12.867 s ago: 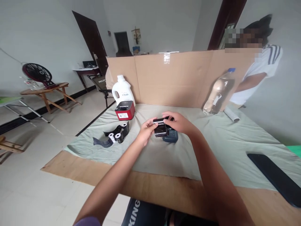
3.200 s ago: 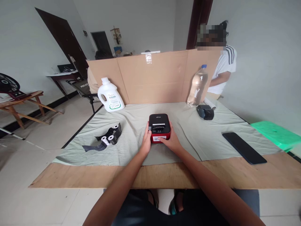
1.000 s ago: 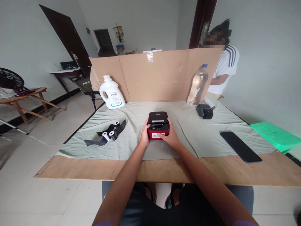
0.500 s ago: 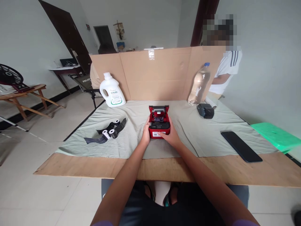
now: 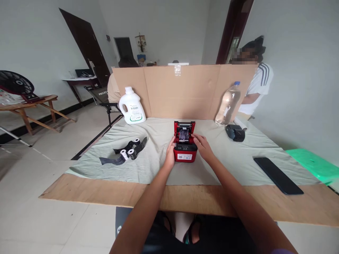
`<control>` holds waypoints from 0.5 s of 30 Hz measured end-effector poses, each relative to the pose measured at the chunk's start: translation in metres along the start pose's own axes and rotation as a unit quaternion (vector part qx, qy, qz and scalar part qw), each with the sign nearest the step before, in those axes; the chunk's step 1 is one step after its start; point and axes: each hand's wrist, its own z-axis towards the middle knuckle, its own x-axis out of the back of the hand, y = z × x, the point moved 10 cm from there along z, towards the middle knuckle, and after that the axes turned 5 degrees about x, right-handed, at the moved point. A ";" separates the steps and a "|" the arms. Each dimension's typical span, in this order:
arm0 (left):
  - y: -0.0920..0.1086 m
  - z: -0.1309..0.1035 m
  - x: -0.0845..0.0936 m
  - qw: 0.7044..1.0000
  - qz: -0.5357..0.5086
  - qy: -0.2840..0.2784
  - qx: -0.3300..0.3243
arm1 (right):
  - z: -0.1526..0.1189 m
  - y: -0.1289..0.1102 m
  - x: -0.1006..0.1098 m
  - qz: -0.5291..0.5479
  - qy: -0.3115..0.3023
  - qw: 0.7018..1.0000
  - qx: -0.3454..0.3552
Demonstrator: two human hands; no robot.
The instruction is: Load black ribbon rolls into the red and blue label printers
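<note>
A small red and black label printer (image 5: 185, 147) stands on the cloth in front of me with its lid raised. Inside its open bay sits a roll of dark ribbon (image 5: 184, 135). A white label with printing is stuck on the printer's front. My left hand (image 5: 171, 152) holds the printer's left side, its thumb along the edge. With fingers stretched out, my right hand (image 5: 202, 146) is at the right side by the open bay, fingertips touching or very close to it; exact contact I cannot tell.
Several dark rolls (image 5: 131, 152) lie loosely at left. A white detergent jug (image 5: 132, 107) and a clear bottle (image 5: 228, 104) stand by the cardboard screen (image 5: 182, 91). At right are a dark device (image 5: 235, 133), a phone (image 5: 277, 175) and a green stool (image 5: 314, 162). Behind the screen is a person (image 5: 261, 84).
My right hand has shifted from the printer's front right corner up toward the open bay. The lid appears tilted farther back. My view has tipped slightly, so everything sits lower and farther right.
</note>
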 end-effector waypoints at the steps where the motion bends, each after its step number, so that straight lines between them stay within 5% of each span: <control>1: 0.002 -0.001 -0.001 1.000 0.002 -0.001 -0.003 | 0.009 -0.001 -0.003 -0.018 -0.022 1.000 0.005; 5: 0.016 -0.005 -0.004 1.000 0.015 -0.003 -0.020 | 0.033 -0.002 -0.015 -0.080 -0.100 0.992 -0.010; 10: 0.042 -0.013 -0.009 0.992 0.086 -0.023 -0.084 | 0.031 -0.016 -0.024 -0.064 -0.177 0.982 0.010; 15: 0.063 -0.021 -0.017 0.977 0.163 -0.051 -0.127 | 0.024 -0.028 -0.017 0.003 -0.172 0.985 0.003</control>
